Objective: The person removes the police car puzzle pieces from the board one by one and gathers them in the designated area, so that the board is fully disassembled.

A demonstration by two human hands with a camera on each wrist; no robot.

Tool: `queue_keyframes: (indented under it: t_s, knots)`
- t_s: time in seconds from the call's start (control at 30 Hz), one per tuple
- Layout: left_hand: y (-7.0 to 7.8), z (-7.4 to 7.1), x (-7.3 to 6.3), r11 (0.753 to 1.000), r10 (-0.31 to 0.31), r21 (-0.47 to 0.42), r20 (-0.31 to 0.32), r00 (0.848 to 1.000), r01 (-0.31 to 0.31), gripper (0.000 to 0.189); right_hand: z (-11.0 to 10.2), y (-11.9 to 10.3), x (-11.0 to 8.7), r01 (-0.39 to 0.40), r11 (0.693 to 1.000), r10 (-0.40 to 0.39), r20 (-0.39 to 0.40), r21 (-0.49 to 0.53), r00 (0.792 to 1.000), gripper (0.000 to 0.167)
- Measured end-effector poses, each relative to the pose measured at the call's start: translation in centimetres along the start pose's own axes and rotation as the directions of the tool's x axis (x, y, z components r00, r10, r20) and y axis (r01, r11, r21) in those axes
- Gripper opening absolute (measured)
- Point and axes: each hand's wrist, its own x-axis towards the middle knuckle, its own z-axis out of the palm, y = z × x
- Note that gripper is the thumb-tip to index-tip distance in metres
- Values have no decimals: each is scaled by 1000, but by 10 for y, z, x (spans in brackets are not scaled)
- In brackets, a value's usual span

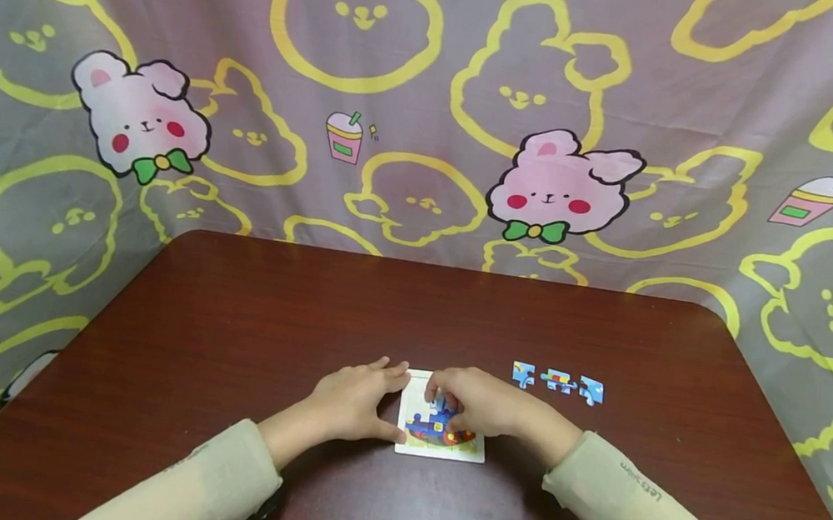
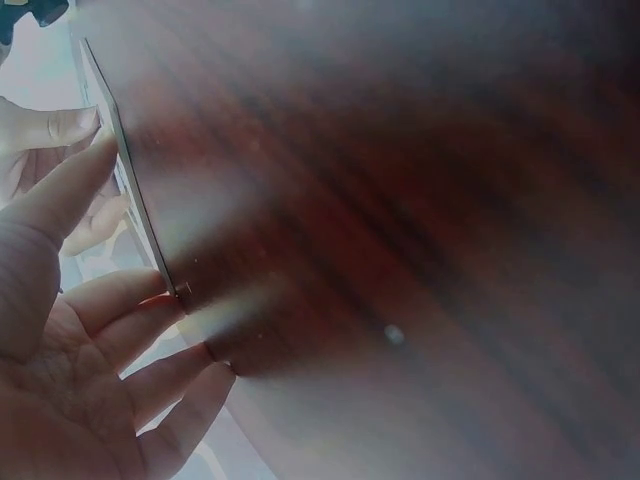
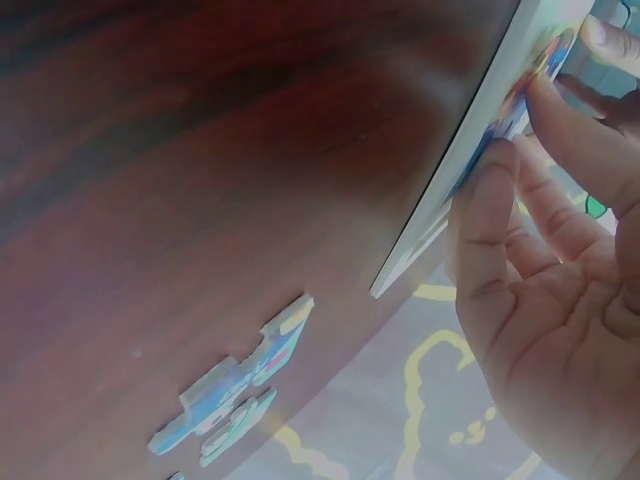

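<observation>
A small white-framed jigsaw puzzle board [image 1: 439,454] lies on the table, partly filled with a blue, red and yellow picture. Along its left edge, my left hand [image 1: 353,400] spreads its thumb and fingers, the tips touching the frame. My right hand [image 1: 486,401] reaches over the board from the right, thumb and index finger bent down around a blue puzzle piece [image 1: 436,404] in the middle of the picture. Pale bare backing shows at the board's upper left. In the right wrist view, the right fingertips [image 3: 495,165] rest at the picture surface; the piece itself is mostly hidden there.
Three loose puzzle pieces lie in a row right of the board: a left one [image 1: 522,375], a middle one [image 1: 558,381] and a right one [image 1: 591,390]. The dark red-brown table [image 1: 269,304] meets a patterned curtain [image 1: 429,127] at the back and sides.
</observation>
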Motion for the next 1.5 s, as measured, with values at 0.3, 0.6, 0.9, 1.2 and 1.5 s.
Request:
queue_keyframes:
  t_s: [0.3,0.6,0.9,1.2,1.5]
  knots:
    - [0,0,0,1000,0,-4,2,1000,0,81,2,1,-1,12,1000,-13,-35,-9,999,34]
    - [0,1,0,1000,-2,-16,10,1000,2,81,5,2,-5,8,1000,-7,-68,21,998,38]
    - [0,0,-1,1000,1,-16,8,1000,-1,81,0,5,-5,87,994,-79,-102,73,992,26]
    - [1,-1,0,1000,-2,-13,3,1000,2,81,-7,3,-8,110,979,-90,-119,171,989,17]
    - [1,-1,0,1000,-1,-7,1,1000,1,81,-21,8,-20,124,966,-90,-152,226,984,15]
